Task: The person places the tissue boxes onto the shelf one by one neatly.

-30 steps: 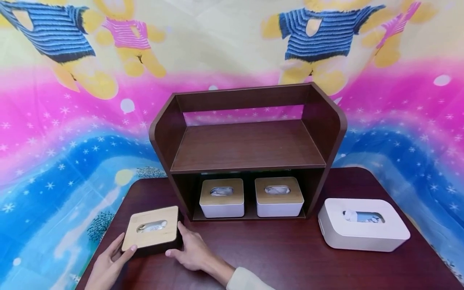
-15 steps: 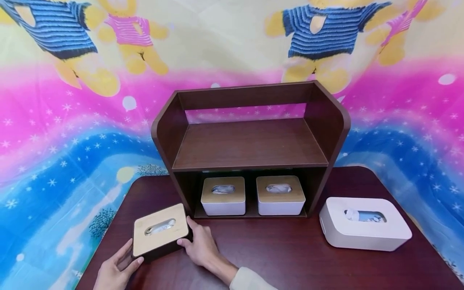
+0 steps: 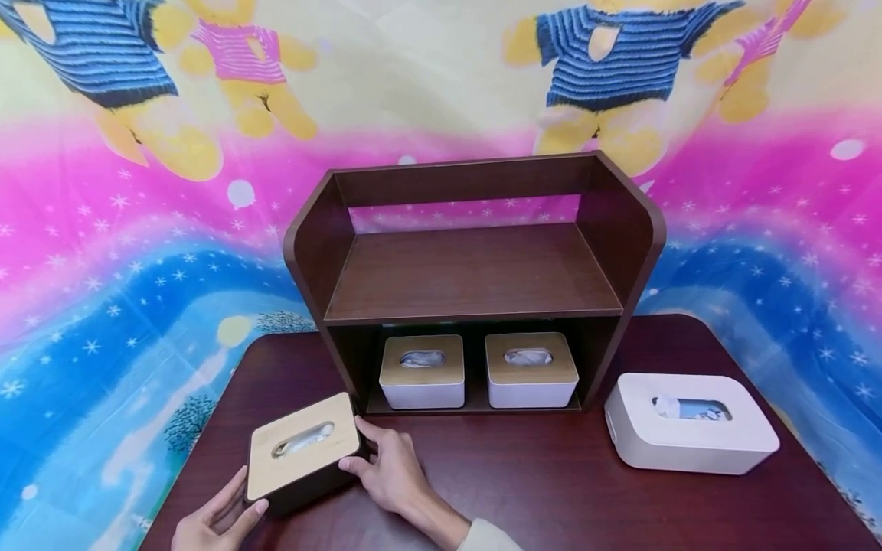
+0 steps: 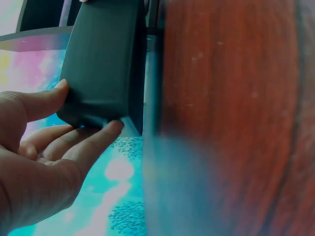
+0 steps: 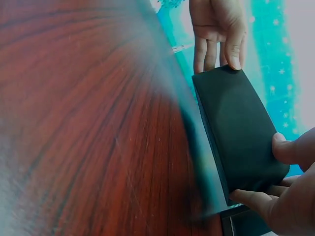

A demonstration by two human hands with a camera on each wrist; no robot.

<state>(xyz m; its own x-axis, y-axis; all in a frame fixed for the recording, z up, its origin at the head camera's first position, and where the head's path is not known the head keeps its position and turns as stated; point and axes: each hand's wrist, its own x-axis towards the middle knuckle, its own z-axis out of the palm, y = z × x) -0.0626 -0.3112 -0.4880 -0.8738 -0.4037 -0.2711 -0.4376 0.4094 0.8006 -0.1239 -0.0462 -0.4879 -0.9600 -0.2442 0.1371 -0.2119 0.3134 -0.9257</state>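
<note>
A black tissue box (image 3: pixel 303 451) with a pale wood lid is held between both hands at the table's left front, turned at an angle and close over the tabletop. My left hand (image 3: pixel 217 516) grips its left end; in the left wrist view the thumb (image 4: pixel 51 98) presses the front face and the fingers reach round the end. At the right end my right hand (image 3: pixel 396 467) holds the box, thumb on the front and fingers at the far side. From the right wrist, the dark front (image 5: pixel 238 128) shows between both hands. Tissue packaging shows through the lid's slot.
A brown two-tier shelf (image 3: pixel 472 272) stands at the table's back. Two white tissue boxes with wood lids, a left one (image 3: pixel 423 394) and a right one (image 3: pixel 532 394), sit in its lower tier. A larger white tissue box (image 3: pixel 692 451) lies on the table (image 3: pixel 551 505) at right.
Both hands have moved the black tissue box slightly right, and it has turned, its right end swinging away from me. The shelf and other boxes stay in place.
</note>
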